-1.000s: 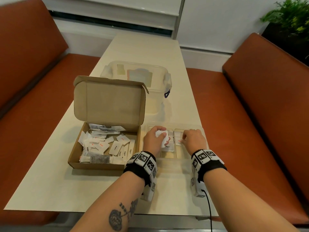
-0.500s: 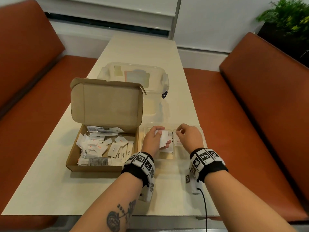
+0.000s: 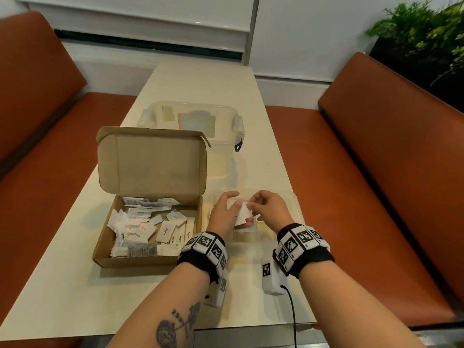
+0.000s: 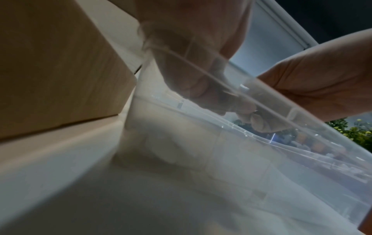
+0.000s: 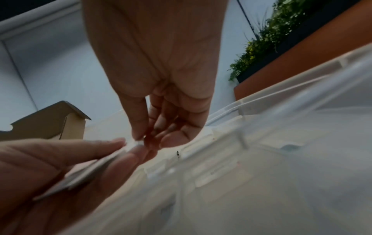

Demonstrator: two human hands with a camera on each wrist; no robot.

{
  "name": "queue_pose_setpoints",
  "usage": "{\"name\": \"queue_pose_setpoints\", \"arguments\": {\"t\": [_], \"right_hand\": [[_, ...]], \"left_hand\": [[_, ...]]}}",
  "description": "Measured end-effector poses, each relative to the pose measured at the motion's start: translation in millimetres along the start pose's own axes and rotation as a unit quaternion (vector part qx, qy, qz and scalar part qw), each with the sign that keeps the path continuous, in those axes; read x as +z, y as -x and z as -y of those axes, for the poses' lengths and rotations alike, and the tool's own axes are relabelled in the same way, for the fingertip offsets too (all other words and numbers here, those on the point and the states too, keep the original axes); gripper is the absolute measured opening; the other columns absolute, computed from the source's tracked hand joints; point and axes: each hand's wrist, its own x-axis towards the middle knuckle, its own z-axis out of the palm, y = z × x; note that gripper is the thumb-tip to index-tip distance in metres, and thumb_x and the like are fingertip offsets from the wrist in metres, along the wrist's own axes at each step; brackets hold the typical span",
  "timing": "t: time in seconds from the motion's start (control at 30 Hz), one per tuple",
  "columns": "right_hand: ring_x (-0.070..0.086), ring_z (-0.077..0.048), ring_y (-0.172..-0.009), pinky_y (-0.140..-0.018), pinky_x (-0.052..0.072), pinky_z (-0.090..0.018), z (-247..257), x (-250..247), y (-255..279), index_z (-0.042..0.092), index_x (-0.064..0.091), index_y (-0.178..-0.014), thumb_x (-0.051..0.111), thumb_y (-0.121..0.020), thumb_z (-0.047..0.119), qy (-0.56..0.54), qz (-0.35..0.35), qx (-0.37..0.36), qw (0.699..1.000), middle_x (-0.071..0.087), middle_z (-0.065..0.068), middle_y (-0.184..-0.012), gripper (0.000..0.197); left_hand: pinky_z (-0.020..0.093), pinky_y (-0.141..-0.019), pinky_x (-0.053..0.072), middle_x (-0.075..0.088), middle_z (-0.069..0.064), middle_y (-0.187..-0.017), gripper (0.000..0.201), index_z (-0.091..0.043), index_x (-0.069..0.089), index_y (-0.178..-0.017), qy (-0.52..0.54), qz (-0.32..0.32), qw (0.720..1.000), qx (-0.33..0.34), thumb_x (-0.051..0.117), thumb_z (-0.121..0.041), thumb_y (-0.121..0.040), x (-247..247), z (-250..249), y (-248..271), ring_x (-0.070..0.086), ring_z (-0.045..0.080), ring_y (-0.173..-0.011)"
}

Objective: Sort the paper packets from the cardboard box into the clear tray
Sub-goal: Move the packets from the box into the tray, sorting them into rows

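The left hand (image 3: 224, 214) grips a stack of paper packets (image 3: 241, 215) over the clear tray (image 3: 292, 204). The right hand (image 3: 270, 209) pinches the top packet's edge between thumb and fingertips.

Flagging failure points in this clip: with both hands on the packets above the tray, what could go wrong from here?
1. The left hand holds a small stack of white paper packets while the right hand pinches one at its edge; pulling may drag out several together.
2. The shallow clear plastic tray has narrow compartments; a released packet could land in the wrong one.
3. The open brown cardboard box sits close beside it; a dropped packet could fall back in.
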Motion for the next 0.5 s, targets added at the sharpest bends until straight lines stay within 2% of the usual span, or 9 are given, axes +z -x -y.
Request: {"name": "queue_pose_setpoints", "arguments": {"t": [0.07, 0.13, 0.23, 0.3, 0.4, 0.5], "right_hand": [[0.058, -0.014, -0.060, -0.051, 0.047, -0.020, -0.6, 0.0, 0.1, 0.014, 0.057, -0.076, 0.058, -0.087, 0.004, -0.017, -0.007, 0.013, 1.000, 0.062, -0.007, -0.073, 0.015], [0.060, -0.015, -0.058, -0.048, 0.047, -0.020, -1.5, -0.7, -0.3, 0.012, 0.054, -0.079, 0.053, -0.091, 0.004, -0.041, -0.024, 0.026, 0.999, 0.063, -0.010, -0.078, 0.014], [0.061, -0.018, -0.056, -0.048, 0.050, -0.026, -3.6, -3.5, -0.1, 0.013, 0.048, -0.083, 0.047, -0.094, 0.005, -0.090, -0.049, 0.039, 0.994, 0.061, -0.012, -0.080, 0.014], [0.061, -0.017, -0.054, -0.046, 0.051, -0.027, -5.7, -7.1, 0.5, 0.012, 0.047, -0.084, 0.046, -0.095, 0.006, -0.101, -0.068, 0.041, 0.992, 0.061, -0.010, -0.079, 0.012], [0.062, -0.019, -0.056, -0.048, 0.054, -0.026, -8.9, -12.6, 2.0, 0.008, 0.049, -0.093, 0.048, -0.093, 0.003, -0.115, -0.074, 0.043, 0.990, 0.062, -0.013, -0.081, 0.005], [0.064, -0.019, -0.059, -0.058, 0.058, -0.030, -10.9, -17.7, 4.1, 0.006, 0.053, -0.103, 0.054, -0.090, -0.002, -0.129, -0.062, 0.039, 0.989, 0.060, -0.010, -0.075, 0.015]], "left_hand": [[0.047, -0.074, 0.059, 0.054, 0.008, -0.109, 0.018, -0.015, 0.059, -0.112, -0.027, -0.006, 1.000, 0.003, 0.055, -0.013, -0.095, 0.0, 0.4, -1.1, 0.068, 0.029, -0.084], [0.048, -0.075, 0.059, 0.058, 0.011, -0.109, 0.015, -0.012, 0.060, -0.108, -0.028, -0.009, 1.000, 0.001, 0.057, -0.010, -0.093, 0.3, 2.0, -2.7, 0.067, 0.033, -0.091], [0.050, -0.079, 0.057, 0.063, 0.014, -0.108, 0.010, -0.014, 0.061, -0.099, -0.042, -0.022, 0.999, 0.007, 0.058, -0.009, -0.092, 0.1, 3.7, -3.7, 0.067, 0.037, -0.092], [0.050, -0.080, 0.057, 0.064, 0.011, -0.102, 0.012, -0.016, 0.064, -0.093, -0.055, -0.022, 0.998, 0.014, 0.056, -0.007, -0.092, -0.4, 5.0, -4.3, 0.068, 0.038, -0.087], [0.041, -0.066, 0.060, 0.062, 0.004, -0.093, 0.015, -0.013, 0.063, -0.088, -0.027, -0.019, 0.999, 0.012, 0.054, -0.003, -0.093, 0.1, 5.4, -3.1, 0.070, 0.030, -0.066], [0.041, -0.068, 0.060, 0.058, 0.003, -0.099, 0.010, -0.012, 0.061, -0.090, -0.020, -0.019, 1.000, 0.014, 0.055, -0.005, -0.094, 0.9, 5.2, -2.8, 0.071, 0.030, -0.068]]}}
